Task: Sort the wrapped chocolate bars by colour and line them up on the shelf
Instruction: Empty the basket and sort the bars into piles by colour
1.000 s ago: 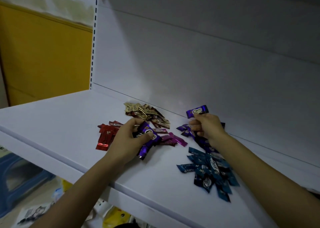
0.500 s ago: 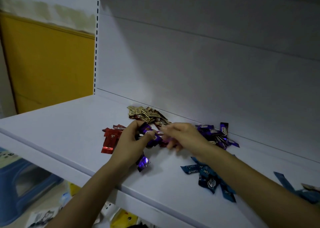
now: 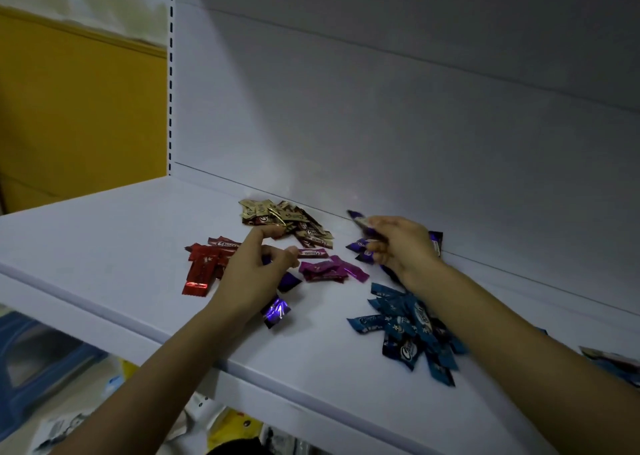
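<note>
Pinching a purple bar, the right hand hovers near the shelf's back edge. Whether the left hand grips the purple wrappers beneath it is unclear.

Bar piles on shelf, spread left to right before back panel.

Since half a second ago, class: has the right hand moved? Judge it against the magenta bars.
Yes. The right hand has left the magenta bars and gone right, to the purple pile, holding a purple bar.
</note>
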{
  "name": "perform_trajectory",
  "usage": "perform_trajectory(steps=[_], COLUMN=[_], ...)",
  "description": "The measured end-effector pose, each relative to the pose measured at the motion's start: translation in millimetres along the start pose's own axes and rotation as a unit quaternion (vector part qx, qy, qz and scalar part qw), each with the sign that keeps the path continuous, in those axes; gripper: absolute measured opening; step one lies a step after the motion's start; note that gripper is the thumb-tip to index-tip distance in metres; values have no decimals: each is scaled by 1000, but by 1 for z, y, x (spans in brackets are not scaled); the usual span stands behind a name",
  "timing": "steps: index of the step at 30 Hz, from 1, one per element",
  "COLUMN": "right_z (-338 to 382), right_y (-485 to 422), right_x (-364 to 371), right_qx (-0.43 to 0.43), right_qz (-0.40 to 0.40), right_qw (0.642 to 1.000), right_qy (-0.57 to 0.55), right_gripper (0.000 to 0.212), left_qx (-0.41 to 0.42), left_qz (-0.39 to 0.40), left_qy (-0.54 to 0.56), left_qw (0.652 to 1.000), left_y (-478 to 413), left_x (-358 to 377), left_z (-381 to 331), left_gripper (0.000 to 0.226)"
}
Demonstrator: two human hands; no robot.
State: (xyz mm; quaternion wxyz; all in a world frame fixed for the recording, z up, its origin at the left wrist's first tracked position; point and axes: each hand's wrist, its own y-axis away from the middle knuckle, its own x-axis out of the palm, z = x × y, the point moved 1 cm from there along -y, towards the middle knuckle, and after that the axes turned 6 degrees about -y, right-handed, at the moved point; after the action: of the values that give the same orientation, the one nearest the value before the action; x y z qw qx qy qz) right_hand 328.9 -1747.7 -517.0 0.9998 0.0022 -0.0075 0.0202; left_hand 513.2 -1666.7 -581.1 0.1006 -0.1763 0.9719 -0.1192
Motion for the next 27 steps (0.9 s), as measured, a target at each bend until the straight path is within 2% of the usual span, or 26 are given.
perform_trajectory(steps=[3,7,11,14,17,19,23,27], right_z=[3,0,-1,-6,-15,-18,-17,-7], right_y=[-12,-10,11,33,44,46,41,22], right_x=[-24,-26,3,33,59,65,53,17], right_qx=[36,59,74,-13,-99,-101,-85,-87], right_qz=[-46,-28,133,234,285,288,283,207], right_qw=[994,991,988,960,929,931,937,955], right_qy=[-93,-114,1,155,213,201,184,192], right_gripper=[18,19,21,17,24,24,11,9], left_qx=[-10,-13,-14,3,7,5,15,5], left_qz=[-9,-10,-15,-22,-15,-16,-15,-16], left_qy=[7,-6,12,25,56,51,7,-11], left_qw=[1000,1000,1000,999,998,999,1000,1000], left_y=[-1,-2,1,5,7,6,6,2], left_x=[-1,1,-1,-3,-5,-5,-2,-1], left_z=[1,1,-1,-2,-3,-3,-1,2], left_gripper=[21,20,19,17,19,20,22,17])
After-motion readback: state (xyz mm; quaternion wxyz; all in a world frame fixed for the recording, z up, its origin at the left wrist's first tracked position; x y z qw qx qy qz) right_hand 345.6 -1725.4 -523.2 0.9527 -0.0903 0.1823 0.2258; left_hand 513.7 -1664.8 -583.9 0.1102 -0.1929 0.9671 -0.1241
